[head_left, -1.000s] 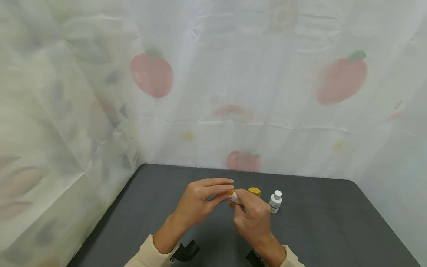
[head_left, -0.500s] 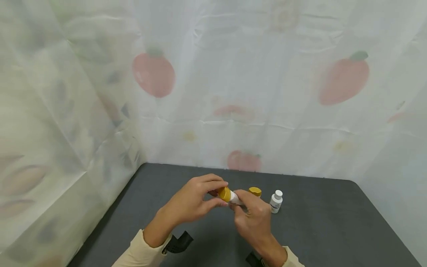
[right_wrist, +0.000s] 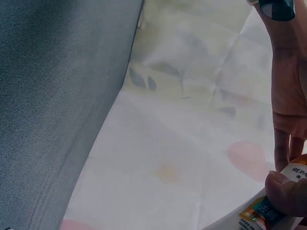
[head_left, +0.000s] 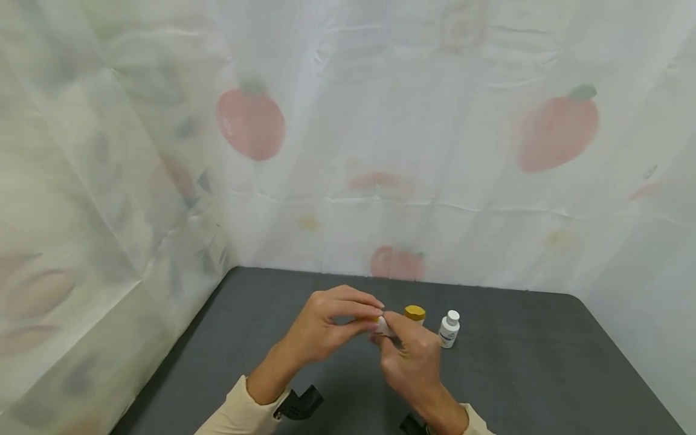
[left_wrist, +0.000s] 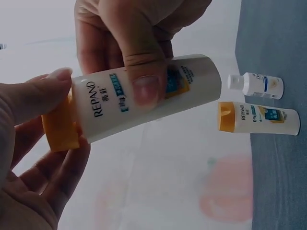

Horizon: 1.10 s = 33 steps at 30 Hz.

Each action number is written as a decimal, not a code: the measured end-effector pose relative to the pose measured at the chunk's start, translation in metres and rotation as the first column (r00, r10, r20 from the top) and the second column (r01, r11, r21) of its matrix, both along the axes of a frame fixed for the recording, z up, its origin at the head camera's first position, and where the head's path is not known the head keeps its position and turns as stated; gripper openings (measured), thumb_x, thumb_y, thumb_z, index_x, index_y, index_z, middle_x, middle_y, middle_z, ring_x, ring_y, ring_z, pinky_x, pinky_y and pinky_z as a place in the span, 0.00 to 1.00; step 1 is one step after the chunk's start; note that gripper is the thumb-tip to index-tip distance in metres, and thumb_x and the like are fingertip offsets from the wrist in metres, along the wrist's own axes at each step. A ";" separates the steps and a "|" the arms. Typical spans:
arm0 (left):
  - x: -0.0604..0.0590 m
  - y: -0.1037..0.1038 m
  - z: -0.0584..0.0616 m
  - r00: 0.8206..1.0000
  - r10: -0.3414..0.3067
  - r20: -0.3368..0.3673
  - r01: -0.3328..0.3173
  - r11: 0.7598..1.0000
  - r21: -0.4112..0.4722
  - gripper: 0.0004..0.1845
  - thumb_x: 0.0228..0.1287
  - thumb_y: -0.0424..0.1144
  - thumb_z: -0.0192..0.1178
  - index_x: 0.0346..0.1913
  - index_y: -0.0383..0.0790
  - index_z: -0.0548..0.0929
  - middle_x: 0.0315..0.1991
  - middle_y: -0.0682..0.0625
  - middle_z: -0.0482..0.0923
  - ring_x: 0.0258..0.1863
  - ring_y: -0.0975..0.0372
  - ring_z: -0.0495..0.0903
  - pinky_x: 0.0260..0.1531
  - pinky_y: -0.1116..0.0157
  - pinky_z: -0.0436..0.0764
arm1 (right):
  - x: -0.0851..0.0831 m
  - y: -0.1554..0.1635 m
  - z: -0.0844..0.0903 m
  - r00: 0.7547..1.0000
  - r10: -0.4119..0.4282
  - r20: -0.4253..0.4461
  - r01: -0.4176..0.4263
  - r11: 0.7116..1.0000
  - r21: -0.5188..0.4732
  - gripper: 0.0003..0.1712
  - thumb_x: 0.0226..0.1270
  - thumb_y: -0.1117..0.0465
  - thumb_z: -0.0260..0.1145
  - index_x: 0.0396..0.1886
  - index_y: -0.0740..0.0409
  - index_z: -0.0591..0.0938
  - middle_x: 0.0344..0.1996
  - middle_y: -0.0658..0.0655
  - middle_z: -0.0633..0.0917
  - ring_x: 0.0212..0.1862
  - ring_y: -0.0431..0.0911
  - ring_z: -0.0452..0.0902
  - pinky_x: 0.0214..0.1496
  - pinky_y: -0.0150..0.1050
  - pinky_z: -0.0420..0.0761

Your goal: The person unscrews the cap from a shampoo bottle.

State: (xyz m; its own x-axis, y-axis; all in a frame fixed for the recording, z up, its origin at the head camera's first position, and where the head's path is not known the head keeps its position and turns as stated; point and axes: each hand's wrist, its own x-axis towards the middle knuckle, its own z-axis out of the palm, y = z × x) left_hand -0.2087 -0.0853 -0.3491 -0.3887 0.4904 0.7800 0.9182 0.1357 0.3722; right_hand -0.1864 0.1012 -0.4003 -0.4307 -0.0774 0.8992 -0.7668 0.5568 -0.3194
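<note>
Both hands hold one white shampoo bottle [left_wrist: 108,108] with an orange-yellow cap [left_wrist: 61,128], raised above the table and tilted. My left hand [head_left: 321,323] pinches the cap between thumb and fingers. Around the white body curl the fingers of my right hand [head_left: 415,353], its thumb pressed on the label in the left wrist view. In the head view the hands hide most of this bottle. The cap appears to sit on the body. At the edge of the right wrist view, only part of the labelled bottle [right_wrist: 268,211] shows beside the right thumb.
A matching shampoo bottle [left_wrist: 266,119] stands upright on the dark grey table [head_left: 522,362], partly behind the right hand in the head view. To its right is a smaller white bottle [head_left: 449,331] with a white cap. Printed white curtains [head_left: 337,121] enclose the table's back and sides.
Half a second ago my left hand sat farther left with more of the cap showing; it has since moved right and its fingers cover the cap again. The right hand stays nearly still.
</note>
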 end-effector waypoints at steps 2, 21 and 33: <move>-0.001 0.002 0.000 1.000 0.003 -0.024 -0.003 1.000 0.002 0.11 0.60 0.25 0.72 0.46 0.37 0.93 0.48 0.43 0.90 0.47 0.57 0.86 0.41 0.71 0.86 | 0.000 0.001 0.001 1.000 0.004 0.001 -0.004 1.000 -0.001 0.19 0.46 0.74 0.82 0.40 0.55 0.90 0.32 0.52 0.93 0.31 0.39 0.90 0.34 0.30 0.87; 0.005 -0.021 0.013 0.952 0.125 0.280 -0.037 0.953 -0.301 0.23 0.73 0.41 0.66 0.69 0.46 0.81 0.66 0.52 0.81 0.66 0.58 0.78 0.59 0.57 0.84 | 0.001 0.001 0.001 0.995 -0.036 0.092 0.035 0.999 0.013 0.21 0.39 0.74 0.84 0.37 0.59 0.91 0.32 0.56 0.93 0.31 0.42 0.91 0.32 0.30 0.87; -0.003 -0.009 0.000 0.982 -0.045 0.184 0.055 0.997 -0.052 0.15 0.68 0.31 0.69 0.57 0.37 0.88 0.56 0.42 0.89 0.52 0.59 0.89 0.48 0.64 0.89 | 0.003 0.000 0.003 0.999 0.007 0.036 -0.008 1.000 0.012 0.20 0.41 0.73 0.83 0.37 0.55 0.90 0.29 0.52 0.92 0.30 0.39 0.89 0.32 0.29 0.86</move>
State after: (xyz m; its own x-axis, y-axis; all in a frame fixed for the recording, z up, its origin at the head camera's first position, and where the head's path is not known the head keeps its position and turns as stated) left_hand -0.2120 -0.0942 -0.3487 -0.4959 0.5538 0.6689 0.8417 0.1170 0.5271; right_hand -0.1836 0.1009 -0.3971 -0.4618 -0.0915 0.8822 -0.7591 0.5552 -0.3398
